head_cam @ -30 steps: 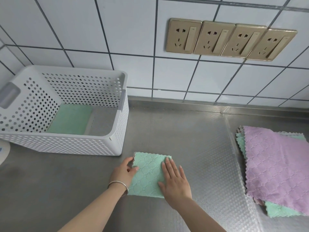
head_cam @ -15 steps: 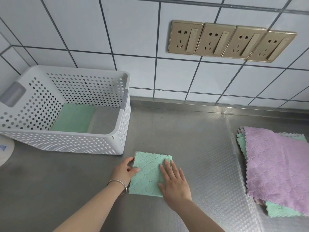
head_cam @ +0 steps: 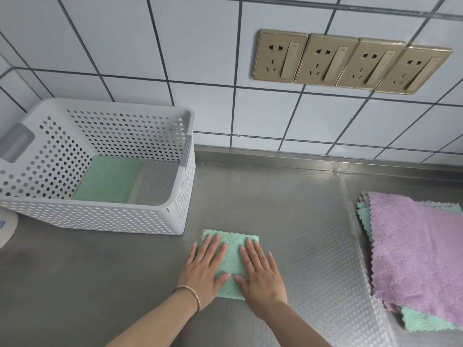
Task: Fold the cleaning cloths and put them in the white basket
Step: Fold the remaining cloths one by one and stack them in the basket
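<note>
A small folded green cloth (head_cam: pixel 233 256) lies on the steel counter just right of the white basket (head_cam: pixel 105 216). My left hand (head_cam: pixel 204 266) presses flat on the cloth's left half, fingers straight. My right hand (head_cam: pixel 260 274) presses flat on its right half, fingers straight too. Inside the basket a folded green cloth (head_cam: pixel 107 180) lies on the floor at the left. A stack of unfolded cloths sits at the right, with a purple cloth (head_cam: pixel 416 251) on top and green ones (head_cam: pixel 423 320) beneath.
The tiled wall with a row of gold sockets (head_cam: pixel 350 62) rises behind the counter (head_cam: pixel 288 196). A white round object (head_cam: pixel 6 229) shows at the left edge beside the basket.
My left hand has moved from the cloth's left edge onto its top and now lies flat. The right hand stays pressed on the cloth.
</note>
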Action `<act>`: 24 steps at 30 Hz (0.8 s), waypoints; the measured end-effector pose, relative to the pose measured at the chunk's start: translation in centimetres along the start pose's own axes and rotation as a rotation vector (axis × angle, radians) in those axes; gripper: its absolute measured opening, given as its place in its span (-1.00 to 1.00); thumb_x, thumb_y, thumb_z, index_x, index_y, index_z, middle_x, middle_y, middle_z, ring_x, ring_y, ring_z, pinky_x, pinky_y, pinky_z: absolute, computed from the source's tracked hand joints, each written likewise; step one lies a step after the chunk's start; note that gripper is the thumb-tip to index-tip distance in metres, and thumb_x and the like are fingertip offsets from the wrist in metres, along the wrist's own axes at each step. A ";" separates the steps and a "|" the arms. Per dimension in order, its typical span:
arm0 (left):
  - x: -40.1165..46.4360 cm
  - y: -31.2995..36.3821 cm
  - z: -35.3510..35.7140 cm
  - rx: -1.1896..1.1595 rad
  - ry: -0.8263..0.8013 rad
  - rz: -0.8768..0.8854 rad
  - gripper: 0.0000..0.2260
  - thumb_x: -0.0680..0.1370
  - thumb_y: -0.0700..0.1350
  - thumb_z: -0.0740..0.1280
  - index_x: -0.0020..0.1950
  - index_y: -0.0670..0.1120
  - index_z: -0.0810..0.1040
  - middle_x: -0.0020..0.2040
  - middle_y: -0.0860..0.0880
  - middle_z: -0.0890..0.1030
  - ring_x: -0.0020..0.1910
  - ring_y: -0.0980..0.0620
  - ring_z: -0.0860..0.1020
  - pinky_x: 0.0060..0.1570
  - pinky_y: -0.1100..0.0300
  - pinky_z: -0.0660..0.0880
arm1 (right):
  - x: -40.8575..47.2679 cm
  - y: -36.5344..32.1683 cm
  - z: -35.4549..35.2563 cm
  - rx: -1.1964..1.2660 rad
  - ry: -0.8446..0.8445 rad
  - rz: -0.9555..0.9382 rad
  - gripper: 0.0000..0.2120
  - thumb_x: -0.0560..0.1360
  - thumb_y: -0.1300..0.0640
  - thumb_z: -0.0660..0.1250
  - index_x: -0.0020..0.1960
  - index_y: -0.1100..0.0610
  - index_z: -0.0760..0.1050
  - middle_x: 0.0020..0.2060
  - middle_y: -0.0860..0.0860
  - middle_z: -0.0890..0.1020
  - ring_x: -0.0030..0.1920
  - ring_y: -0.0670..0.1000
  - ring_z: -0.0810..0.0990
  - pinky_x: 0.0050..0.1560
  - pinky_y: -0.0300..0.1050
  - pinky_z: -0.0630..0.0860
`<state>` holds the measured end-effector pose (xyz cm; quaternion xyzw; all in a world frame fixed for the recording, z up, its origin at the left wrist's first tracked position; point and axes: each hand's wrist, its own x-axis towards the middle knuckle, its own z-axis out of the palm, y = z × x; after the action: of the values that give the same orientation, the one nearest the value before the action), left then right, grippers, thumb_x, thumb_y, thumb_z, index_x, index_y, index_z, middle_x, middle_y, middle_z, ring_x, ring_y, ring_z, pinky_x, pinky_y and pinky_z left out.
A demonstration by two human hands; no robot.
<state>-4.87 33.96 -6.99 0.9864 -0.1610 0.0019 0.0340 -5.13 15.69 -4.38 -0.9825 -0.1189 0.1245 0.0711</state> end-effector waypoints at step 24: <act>-1.2 1.7 -5.4 -0.436 -0.317 -0.928 -0.73 0.45 0.20 0.27 0.01 0.06 0.56 0.16 -0.02 0.47 0.14 -0.05 0.46 0.10 0.15 0.36 | -1.1 -1.8 -3.2 0.869 -0.215 0.709 -0.75 0.46 0.04 0.22 0.04 0.18 0.48 -0.26 -0.05 0.49 -0.22 -0.02 0.48 -0.34 -0.21 0.35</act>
<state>-6.46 33.10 -1.51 0.9123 0.2919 -0.1956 0.2105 -5.73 16.82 -0.70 -0.8246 0.2738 0.2776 0.4099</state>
